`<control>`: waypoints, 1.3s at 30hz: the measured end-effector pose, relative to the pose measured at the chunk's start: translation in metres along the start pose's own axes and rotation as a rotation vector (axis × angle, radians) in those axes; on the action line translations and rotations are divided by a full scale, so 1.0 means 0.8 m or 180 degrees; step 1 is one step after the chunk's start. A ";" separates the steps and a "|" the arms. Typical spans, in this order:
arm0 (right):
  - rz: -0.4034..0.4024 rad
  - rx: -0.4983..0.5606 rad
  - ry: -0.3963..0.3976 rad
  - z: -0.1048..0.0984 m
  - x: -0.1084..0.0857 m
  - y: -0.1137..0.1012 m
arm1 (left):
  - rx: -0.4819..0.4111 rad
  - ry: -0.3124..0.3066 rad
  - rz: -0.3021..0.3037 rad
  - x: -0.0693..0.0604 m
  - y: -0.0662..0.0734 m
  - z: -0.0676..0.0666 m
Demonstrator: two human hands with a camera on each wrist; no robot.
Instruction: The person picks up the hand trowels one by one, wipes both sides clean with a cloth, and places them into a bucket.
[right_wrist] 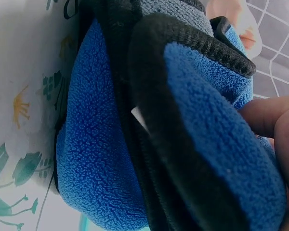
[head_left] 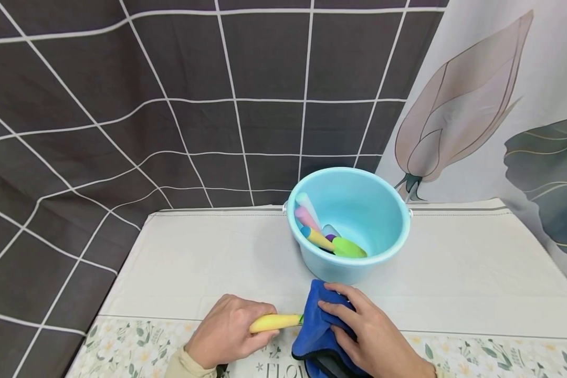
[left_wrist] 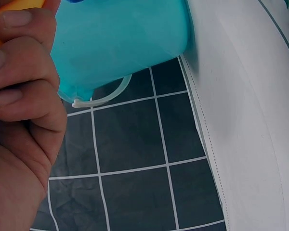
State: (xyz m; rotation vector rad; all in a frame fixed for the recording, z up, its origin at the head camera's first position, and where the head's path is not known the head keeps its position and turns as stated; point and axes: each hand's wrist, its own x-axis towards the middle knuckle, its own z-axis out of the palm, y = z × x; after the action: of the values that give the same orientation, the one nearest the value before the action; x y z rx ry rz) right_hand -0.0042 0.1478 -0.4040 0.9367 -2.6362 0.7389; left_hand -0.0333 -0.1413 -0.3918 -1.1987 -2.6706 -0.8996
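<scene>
My left hand (head_left: 231, 331) grips a yellow handle (head_left: 276, 322), its fingers curled round it. A bit of green shows at the handle's far end, where the blue cloth (head_left: 315, 320) hides the rest. In the left wrist view the same handle (left_wrist: 24, 8) appears orange-yellow above the curled fingers. With its fingers bent over the cloth, my right hand (head_left: 373, 333) holds it around that hidden end. The right wrist view shows the folded cloth (right_wrist: 101, 144) close up, fluffy blue with black edging and a grey side.
A light blue bucket (head_left: 345, 268) stands just beyond the hands. Inside lean several coloured pieces, among them a pink handle (head_left: 307, 218), a yellow handle with a blue tip (head_left: 317, 238) and a green piece (head_left: 348, 248). Dark checked fabric (head_left: 274, 63) hangs behind the white tablecloth (head_left: 208, 257).
</scene>
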 end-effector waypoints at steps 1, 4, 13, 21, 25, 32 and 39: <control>0.0005 -0.0009 0.0005 0.000 0.000 0.001 | 0.0000 0.0019 0.0015 0.000 0.000 0.000; 0.0020 -0.0044 0.0003 0.000 0.000 0.002 | 0.0012 0.0064 0.0047 -0.001 -0.001 0.000; 0.0069 -0.0079 -0.0010 0.000 -0.001 0.004 | 0.0019 0.0094 0.0033 -0.003 -0.001 -0.002; 0.0128 -0.0115 -0.0062 0.001 -0.002 0.006 | 0.0012 0.0099 -0.0049 -0.006 -0.001 -0.004; 0.0158 -0.0140 -0.0082 0.001 -0.003 0.006 | 0.0012 0.0095 -0.0073 -0.008 -0.002 -0.005; 0.0284 -0.0162 -0.0206 0.000 -0.004 0.007 | 0.0126 0.0228 0.0037 -0.012 -0.004 -0.007; 0.0354 -0.0177 -0.0264 0.000 -0.004 0.008 | 0.0104 0.0249 0.0046 -0.014 -0.004 -0.010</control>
State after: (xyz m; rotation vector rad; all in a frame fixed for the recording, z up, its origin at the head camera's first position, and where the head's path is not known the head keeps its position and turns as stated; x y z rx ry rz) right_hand -0.0058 0.1540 -0.4081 0.8287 -2.7849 0.6613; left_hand -0.0292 -0.1544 -0.3901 -1.1499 -2.6016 -0.8783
